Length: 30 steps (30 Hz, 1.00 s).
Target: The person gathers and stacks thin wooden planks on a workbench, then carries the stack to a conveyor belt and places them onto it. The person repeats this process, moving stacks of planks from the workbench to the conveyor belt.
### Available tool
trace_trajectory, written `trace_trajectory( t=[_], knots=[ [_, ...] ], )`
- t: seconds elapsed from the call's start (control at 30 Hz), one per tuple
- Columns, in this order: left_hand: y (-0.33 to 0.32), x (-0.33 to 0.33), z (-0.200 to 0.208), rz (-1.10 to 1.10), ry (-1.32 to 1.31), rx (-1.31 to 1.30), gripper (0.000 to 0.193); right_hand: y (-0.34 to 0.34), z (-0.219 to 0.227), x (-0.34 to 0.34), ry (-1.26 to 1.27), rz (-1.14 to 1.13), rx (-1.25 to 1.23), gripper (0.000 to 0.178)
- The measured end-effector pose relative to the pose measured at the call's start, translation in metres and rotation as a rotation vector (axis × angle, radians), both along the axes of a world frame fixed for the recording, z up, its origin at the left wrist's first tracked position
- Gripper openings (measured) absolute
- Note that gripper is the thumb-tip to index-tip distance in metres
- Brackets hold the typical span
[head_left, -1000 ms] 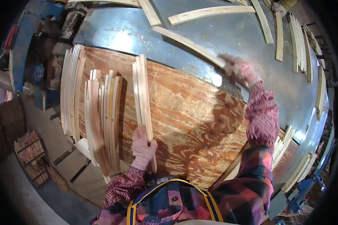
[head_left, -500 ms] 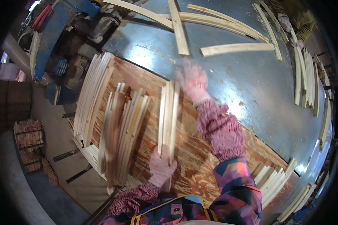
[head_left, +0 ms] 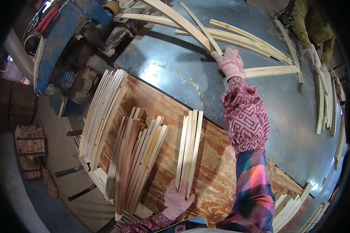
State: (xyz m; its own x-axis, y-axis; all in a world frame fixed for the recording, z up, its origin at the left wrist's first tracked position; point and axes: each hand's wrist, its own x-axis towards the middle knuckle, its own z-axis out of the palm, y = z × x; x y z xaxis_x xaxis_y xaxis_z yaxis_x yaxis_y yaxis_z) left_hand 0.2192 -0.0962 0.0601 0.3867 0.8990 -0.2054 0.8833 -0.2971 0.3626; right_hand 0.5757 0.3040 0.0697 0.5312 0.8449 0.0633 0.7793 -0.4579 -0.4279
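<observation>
My left hand [head_left: 177,200], in a pale pink glove, is closed round the near end of a small bundle of light wooden strips [head_left: 189,143] standing on edge on a plywood board. At arm's length over the blue-grey metal table, my right hand [head_left: 230,62] grips the near ends of wooden strips: a broad curved strip [head_left: 182,23] and a thin strip [head_left: 202,25] meet at its fingers. The exact hold of the fingertips is partly hidden. Just beside that hand lies another flat strip [head_left: 270,71] on the table.
Stacks of strips stand on the plywood [head_left: 210,163] at left [head_left: 105,116] and centre-left [head_left: 138,155], with more at lower right [head_left: 293,206]. Blue machinery [head_left: 58,46] stands at far left. A gloved co-worker [head_left: 311,54] handles strips across the metal table [head_left: 284,128].
My right hand has reached farther out and closed on the strip ends, swinging the strips from where they lay. My left hand stays on the bundle. The view has shifted.
</observation>
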Motion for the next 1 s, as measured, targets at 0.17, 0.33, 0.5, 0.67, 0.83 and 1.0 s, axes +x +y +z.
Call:
trace_trajectory(
  t=[0.17,0.33,0.5,0.67,0.83,1.0],
  knots=[
    [-0.001,-0.004,-0.009,-0.058,-0.059,0.042,0.088,-0.014,-0.053,0.035,0.610,-0.114,0.247,0.041],
    [-0.006,0.001,0.002,-0.006,0.014,-0.050,0.087,-0.168,-0.025,0.019,1.884,-0.523,0.578,0.035],
    [0.022,0.012,0.025,-0.063,-0.058,0.244,0.087,-0.393,0.000,-0.007,2.035,-0.731,0.496,0.045],
    [0.157,0.050,0.083,-0.369,-0.088,1.120,0.066,-0.516,0.024,0.015,1.037,-0.091,0.185,0.042],
    [0.213,0.010,0.133,-0.527,0.324,0.197,0.066,-0.444,0.050,0.045,1.576,-0.426,0.236,0.056],
    [0.161,-0.020,0.094,-0.032,-0.164,-0.604,0.057,-0.222,0.024,0.086,0.190,-0.055,0.091,0.067]
  ],
)
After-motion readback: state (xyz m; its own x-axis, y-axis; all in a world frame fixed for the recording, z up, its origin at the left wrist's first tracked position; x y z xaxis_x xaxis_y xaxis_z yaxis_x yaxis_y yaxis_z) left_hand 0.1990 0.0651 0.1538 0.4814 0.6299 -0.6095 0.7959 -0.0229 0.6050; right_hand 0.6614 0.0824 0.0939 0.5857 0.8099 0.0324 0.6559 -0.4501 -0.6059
